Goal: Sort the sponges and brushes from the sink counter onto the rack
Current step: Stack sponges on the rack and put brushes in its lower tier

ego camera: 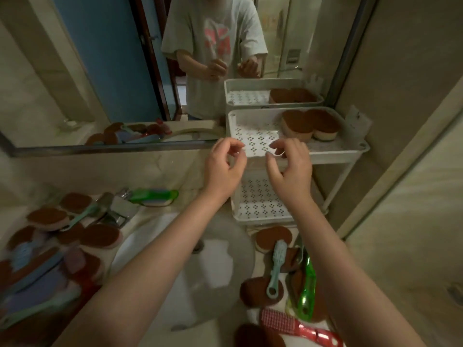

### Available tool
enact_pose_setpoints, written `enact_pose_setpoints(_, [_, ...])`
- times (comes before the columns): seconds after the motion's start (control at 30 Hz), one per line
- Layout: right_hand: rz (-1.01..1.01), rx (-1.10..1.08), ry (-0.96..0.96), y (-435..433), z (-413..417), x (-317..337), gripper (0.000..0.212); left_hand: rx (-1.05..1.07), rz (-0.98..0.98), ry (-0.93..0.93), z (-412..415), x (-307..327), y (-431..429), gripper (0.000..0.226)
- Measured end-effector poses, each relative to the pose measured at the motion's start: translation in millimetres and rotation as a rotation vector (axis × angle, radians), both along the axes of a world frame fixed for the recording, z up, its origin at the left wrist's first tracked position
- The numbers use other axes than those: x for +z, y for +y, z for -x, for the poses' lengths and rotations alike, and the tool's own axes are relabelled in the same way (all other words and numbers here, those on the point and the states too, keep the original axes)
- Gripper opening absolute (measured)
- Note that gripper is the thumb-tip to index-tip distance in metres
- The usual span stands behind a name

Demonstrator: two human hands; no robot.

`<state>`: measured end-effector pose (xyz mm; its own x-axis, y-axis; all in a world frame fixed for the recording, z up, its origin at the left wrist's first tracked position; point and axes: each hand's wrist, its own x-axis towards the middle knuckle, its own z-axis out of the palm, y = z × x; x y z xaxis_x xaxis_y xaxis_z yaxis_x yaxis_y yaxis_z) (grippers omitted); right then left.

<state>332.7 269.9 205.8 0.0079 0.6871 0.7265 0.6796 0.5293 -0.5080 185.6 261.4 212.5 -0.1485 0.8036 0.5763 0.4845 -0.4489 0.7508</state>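
sponge (270,235) and teal brush (276,264) lie lower right, below the right hand (290,169), farther from the left hand (224,169) — both hands loosely curled, holding nothing — brush handle points down-frame.

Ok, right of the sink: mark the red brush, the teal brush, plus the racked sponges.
red brush (278,320), head view, bristles.
teal brush (275,274), head view, handle.
racked sponges (295,118), head view, brown top.

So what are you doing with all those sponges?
A person is sorting sponges and brushes onto the white rack. Some brown-topped sponges sit on its top shelf. The left hand and right hand hover empty before that shelf, fingers loosely curled. Loose sponges and brushes lie around the sink.
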Motion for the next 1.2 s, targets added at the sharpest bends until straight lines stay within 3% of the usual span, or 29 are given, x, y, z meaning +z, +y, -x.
enact_pose_setpoints(0.3, [0.376, 0.096, -0.141, -57, 25, -95, 0.016, 0.02, 0.382, 0.021, 50, -102, -52, 0.009])
enact_pose_setpoints(0.47, [0.676, -0.029, -0.206, -81, 3, -139, 0.019, -0.017, 0.688, 0.082, 44, -155, -75, 0.012])
enact_pose_setpoints(0.77, [1.122, -0.472, -0.298, -120, -61, -175, 0.037, -0.301, 0.987, 0.305, -23, -177, -86, 0.021])
enact_pose_setpoints(0.9, [1.245, -0.536, -0.334, -127, -81, -186, 0.059, -0.321, 1.036, 0.398, -53, -186, -84, 0.023])
enact_pose_setpoints(1.2, [1.347, -0.527, -0.123, -121, -92, -196, 0.05, -0.272, 1.111, 0.518, -93, -202, -80, 0.038])
